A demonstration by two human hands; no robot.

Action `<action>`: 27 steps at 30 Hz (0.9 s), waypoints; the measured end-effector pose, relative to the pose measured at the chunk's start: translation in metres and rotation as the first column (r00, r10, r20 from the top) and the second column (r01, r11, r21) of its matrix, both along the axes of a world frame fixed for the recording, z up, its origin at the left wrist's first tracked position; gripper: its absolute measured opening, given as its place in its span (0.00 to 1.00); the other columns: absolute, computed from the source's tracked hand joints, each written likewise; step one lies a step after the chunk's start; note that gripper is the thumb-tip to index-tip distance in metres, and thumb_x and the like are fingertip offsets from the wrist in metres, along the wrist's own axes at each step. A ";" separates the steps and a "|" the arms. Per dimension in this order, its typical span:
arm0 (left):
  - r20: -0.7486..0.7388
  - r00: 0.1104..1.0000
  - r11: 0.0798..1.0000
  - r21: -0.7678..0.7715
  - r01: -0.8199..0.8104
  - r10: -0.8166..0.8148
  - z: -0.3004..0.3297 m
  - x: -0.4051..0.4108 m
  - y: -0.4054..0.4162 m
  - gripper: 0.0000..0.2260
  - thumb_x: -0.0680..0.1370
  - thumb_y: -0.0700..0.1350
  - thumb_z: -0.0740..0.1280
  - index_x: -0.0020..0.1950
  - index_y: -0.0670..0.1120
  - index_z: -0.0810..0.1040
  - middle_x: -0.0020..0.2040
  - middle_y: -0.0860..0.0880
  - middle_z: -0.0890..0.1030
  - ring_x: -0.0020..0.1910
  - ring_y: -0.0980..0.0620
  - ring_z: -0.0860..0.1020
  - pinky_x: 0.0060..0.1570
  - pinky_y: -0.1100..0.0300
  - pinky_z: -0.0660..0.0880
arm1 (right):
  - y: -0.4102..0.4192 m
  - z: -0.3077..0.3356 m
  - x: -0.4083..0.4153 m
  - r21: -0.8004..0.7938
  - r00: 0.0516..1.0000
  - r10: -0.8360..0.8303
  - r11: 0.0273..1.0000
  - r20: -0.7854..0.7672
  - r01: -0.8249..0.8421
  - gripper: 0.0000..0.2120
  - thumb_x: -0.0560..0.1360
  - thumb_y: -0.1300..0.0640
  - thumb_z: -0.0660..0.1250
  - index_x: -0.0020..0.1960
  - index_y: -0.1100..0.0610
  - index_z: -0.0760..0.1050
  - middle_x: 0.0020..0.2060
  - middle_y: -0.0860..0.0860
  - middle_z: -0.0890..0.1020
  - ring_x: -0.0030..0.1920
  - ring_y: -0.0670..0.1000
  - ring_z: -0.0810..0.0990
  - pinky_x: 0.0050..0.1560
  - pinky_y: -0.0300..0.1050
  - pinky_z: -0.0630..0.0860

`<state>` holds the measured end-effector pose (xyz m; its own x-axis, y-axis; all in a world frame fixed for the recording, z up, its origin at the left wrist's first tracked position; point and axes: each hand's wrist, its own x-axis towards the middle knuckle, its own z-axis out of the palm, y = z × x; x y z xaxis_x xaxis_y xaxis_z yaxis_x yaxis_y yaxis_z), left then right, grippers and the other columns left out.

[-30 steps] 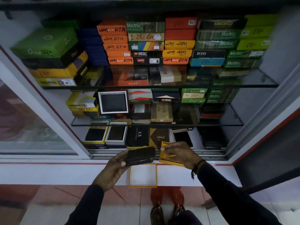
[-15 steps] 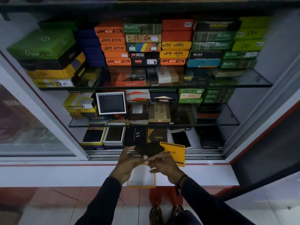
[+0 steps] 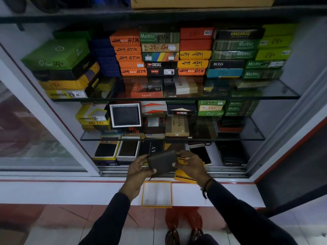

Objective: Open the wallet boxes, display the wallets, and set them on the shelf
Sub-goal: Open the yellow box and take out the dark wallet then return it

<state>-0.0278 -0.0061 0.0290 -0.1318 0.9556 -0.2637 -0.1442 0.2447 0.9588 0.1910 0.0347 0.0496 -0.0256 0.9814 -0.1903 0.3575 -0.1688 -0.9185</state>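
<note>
Now I am holding a dark wallet [image 3: 161, 162] between both hands, just in front of the open cabinet. My left hand [image 3: 139, 171] is gripping its left edge, thumb lying across the front, and my right hand [image 3: 192, 165] is pinching its right edge. My right hand is also clutching a yellow box lid [image 3: 184, 175], which is sticking out below and behind my fingers. Directly beneath the wallet, the open yellow-rimmed box [image 3: 156, 194] is sitting on the white worktop [image 3: 70, 191], its pale inside facing up. Just beyond my hands, on the bottom shelf, two open boxes are showing dark wallets: one yellow-rimmed [image 3: 106, 149], one white-rimmed [image 3: 128, 148]. A black box [image 3: 151, 149] is lying beside them, and a phone [image 3: 201, 153] is resting to the right. On the glass shelf [image 3: 230, 137] above, a white-framed box [image 3: 126, 115] is standing upright with a wallet displayed. Higher up, stacks of closed boxes in orange, green and yellow [image 3: 193, 54] are filling the top shelf.
</note>
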 end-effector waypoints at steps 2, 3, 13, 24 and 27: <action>-0.085 0.996 0.998 0.056 0.039 -0.034 -0.001 0.001 0.001 0.23 0.68 0.23 0.73 0.57 0.43 0.81 0.57 0.45 0.84 0.60 0.43 0.82 0.51 0.56 0.83 | 0.003 0.000 0.004 0.086 0.973 0.188 0.976 0.133 -0.200 0.18 0.69 0.62 0.78 0.58 0.56 0.83 0.50 0.46 0.84 0.54 0.51 0.84 0.44 0.31 0.77; -0.097 0.995 0.995 0.094 0.033 -0.023 -0.002 0.002 0.001 0.21 0.66 0.20 0.71 0.52 0.41 0.82 0.56 0.44 0.84 0.60 0.42 0.82 0.53 0.56 0.82 | 0.001 0.000 0.006 0.167 0.954 0.203 0.956 0.221 -0.242 0.16 0.69 0.62 0.78 0.56 0.55 0.84 0.50 0.48 0.86 0.53 0.51 0.84 0.46 0.33 0.79; -0.282 0.957 0.968 0.211 0.135 -0.073 -0.015 -0.002 -0.013 0.16 0.64 0.22 0.75 0.42 0.40 0.84 0.54 0.42 0.83 0.56 0.47 0.82 0.49 0.60 0.83 | -0.018 -0.034 0.015 0.515 0.788 0.038 0.737 0.615 -0.438 0.12 0.65 0.57 0.80 0.48 0.52 0.85 0.45 0.45 0.88 0.46 0.47 0.84 0.45 0.43 0.79; -0.359 0.910 0.945 -0.315 0.090 -0.206 -0.063 -0.024 -0.043 0.09 0.74 0.39 0.76 0.54 0.44 0.83 0.51 0.43 0.85 0.50 0.43 0.85 0.45 0.48 0.85 | -0.040 -0.076 -0.019 -0.457 0.997 0.081 0.886 -0.004 -0.074 0.10 0.64 0.65 0.80 0.44 0.64 0.84 0.40 0.60 0.86 0.36 0.55 0.85 0.43 0.51 0.83; -0.433 0.887 0.947 -0.320 0.016 -0.161 -0.066 -0.017 -0.048 0.04 0.75 0.39 0.75 0.45 0.46 0.82 0.47 0.45 0.84 0.46 0.46 0.85 0.46 0.49 0.85 | -0.044 -0.094 -0.035 -0.447 0.971 0.117 0.895 0.211 -0.011 0.15 0.65 0.55 0.80 0.49 0.60 0.85 0.47 0.54 0.88 0.45 0.52 0.87 0.48 0.48 0.85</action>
<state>-0.0444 -0.0542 -0.0374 -0.2237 0.8534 -0.4708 0.3188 0.5205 0.7921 0.1561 -0.0093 -0.0444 0.0106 0.7929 -0.6093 0.5699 -0.5055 -0.6478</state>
